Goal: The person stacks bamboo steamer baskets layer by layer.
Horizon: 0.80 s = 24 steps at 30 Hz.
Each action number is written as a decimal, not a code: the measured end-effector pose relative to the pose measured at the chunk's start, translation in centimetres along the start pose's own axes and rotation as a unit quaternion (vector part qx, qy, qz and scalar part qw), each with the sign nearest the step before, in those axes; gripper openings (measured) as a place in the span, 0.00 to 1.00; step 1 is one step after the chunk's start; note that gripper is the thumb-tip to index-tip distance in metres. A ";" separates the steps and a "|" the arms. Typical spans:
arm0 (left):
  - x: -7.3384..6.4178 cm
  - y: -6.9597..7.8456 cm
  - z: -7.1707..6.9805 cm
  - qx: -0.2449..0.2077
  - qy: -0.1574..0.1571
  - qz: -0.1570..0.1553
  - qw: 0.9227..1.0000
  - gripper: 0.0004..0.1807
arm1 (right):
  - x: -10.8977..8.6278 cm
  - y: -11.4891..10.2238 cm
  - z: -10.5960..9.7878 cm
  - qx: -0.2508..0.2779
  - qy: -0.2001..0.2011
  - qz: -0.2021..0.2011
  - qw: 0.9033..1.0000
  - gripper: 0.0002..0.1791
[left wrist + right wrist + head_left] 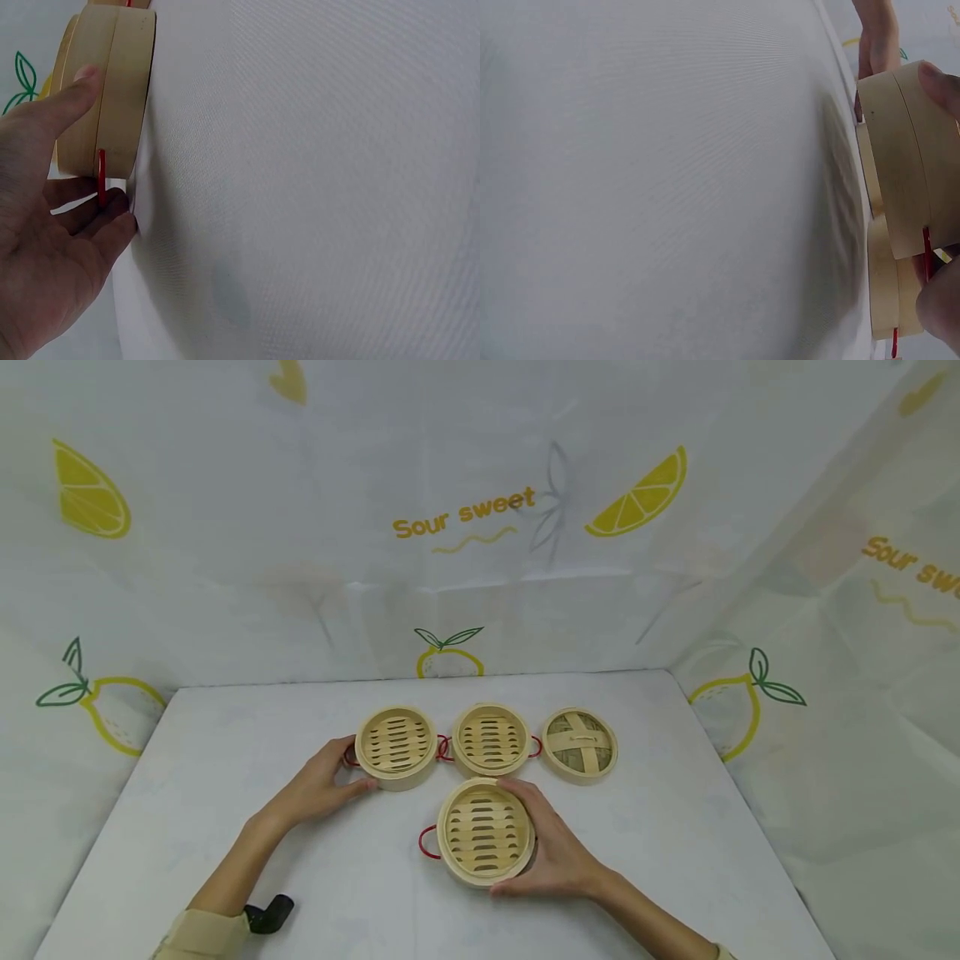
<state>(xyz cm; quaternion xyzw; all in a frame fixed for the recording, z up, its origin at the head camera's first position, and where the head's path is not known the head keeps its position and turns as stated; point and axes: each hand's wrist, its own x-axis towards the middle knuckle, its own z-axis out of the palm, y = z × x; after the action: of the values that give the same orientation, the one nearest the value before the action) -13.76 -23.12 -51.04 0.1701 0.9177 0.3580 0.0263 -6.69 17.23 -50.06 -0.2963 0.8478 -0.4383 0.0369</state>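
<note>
In the head view, my right hand [555, 852] grips a round bamboo steamer basket [486, 833] by its right side, thumb in front and fingers behind. The right wrist view shows this basket [907, 165] raised off the tabletop, a red handle on its side. My left hand [318, 789] holds another steamer basket [397, 743] at the left of the back row. In the left wrist view its thumb lies on the basket's wall [124, 82] and its fingers curl by the red handle [102, 176]. Both baskets have slatted bottoms with nothing on them.
A third steamer basket [491, 740] stands at the middle of the row, its left handle meeting the left basket's. To its right lies a woven bamboo lid [580, 746]. All are on a white-covered table [660, 827], with lemon-printed sheeting [360, 635] hanging behind and at the sides.
</note>
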 end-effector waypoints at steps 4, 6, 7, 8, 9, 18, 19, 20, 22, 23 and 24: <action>0.0 0.0 0.0 -0.003 0.001 0.004 1.000 0.43 | 0.3 -0.3 -0.4 0.000 0.000 0.000 1.000 0.74; 0.0 0.1 0.1 -0.005 0.002 0.005 1.000 0.42 | 0.4 -0.4 -0.6 0.000 -0.001 0.001 1.000 0.74; 0.0 0.1 0.1 -0.006 0.002 0.006 1.000 0.42 | 0.5 -0.5 -0.6 0.002 -0.001 0.002 1.000 0.74; 0.0 0.2 0.1 -0.007 0.003 0.007 1.000 0.42 | 0.5 -0.6 -0.7 0.002 0.000 0.002 1.000 0.74; 0.0 0.2 0.1 -0.006 0.003 0.006 1.000 0.42 | 0.6 -0.6 -0.7 0.003 0.002 0.002 1.000 0.75; 0.1 0.2 0.0 0.000 -0.001 -0.005 1.000 0.43 | 1.2 -1.0 -1.0 0.002 0.017 -0.006 1.000 0.76; 0.1 0.2 0.0 -0.001 -0.001 -0.005 1.000 0.43 | 1.3 -1.0 -1.0 0.002 0.020 -0.010 1.000 0.75; 0.1 0.2 0.0 -0.001 -0.002 -0.006 1.000 0.43 | 1.5 -1.0 -1.0 0.001 0.024 -0.017 1.000 0.75; 0.1 0.2 0.0 -0.001 -0.002 -0.007 1.000 0.44 | 1.7 -1.0 -1.0 0.004 0.032 -0.027 0.999 0.74; 0.0 0.1 0.1 -0.001 -0.003 -0.007 1.000 0.44 | 1.9 -1.0 -0.9 0.005 0.035 -0.032 0.999 0.74; 0.0 0.1 0.1 -0.001 -0.003 -0.007 1.000 0.44 | 2.0 -1.0 -0.9 0.006 0.039 -0.036 0.999 0.74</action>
<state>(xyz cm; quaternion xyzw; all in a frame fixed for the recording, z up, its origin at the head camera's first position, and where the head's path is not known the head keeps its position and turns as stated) -13.75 -22.98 -51.03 0.1646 0.9185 0.3582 0.0314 -8.15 16.35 -48.41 -0.3093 0.8348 -0.4554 -0.0100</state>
